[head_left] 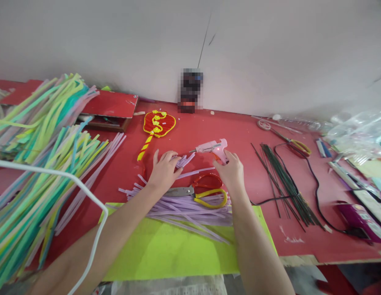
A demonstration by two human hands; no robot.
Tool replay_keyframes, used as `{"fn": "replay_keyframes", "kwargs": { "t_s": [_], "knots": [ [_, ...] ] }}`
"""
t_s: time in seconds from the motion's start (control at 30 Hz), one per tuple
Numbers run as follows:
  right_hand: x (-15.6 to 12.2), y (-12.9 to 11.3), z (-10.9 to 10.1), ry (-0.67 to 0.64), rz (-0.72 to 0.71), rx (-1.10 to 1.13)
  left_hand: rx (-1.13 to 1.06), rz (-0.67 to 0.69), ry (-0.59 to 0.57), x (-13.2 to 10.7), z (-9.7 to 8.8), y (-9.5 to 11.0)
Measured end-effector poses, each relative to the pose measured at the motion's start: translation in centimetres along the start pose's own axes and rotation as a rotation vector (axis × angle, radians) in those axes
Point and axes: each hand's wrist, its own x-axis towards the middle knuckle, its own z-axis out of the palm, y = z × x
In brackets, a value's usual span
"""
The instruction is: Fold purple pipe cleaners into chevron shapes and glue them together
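My left hand [164, 171] is closed around a small piece of lilac pipe cleaners [186, 160], part of it hidden by the fingers. My right hand [232, 170] grips the handle of a pink glue gun [211, 146], whose nozzle points left, just above the lilac piece. Below and between the hands lie scissors [195, 191] with one red and one yellow handle, on top of a pile of loose lilac pipe cleaners [178, 208]. A bright green sheet [166, 250] lies under that pile.
Beyond my left hand rests a red and yellow fan-shaped piece [159, 124]. Bundles of coloured pipe cleaners [55, 180] fill the left side. At the right are dark green stems [281, 186], a black cable [315, 184], more scissors [296, 145] and clear plastic [356, 133].
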Motion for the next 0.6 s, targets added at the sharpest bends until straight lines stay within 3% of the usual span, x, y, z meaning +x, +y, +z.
{"fn": "replay_keyframes", "kwargs": {
  "t_s": [0.6],
  "knots": [
    [0.07, 0.07, 0.01, -0.004, 0.0, -0.016, -0.006, -0.008, 0.008, 0.03, 0.16, -0.12]
  ]
}}
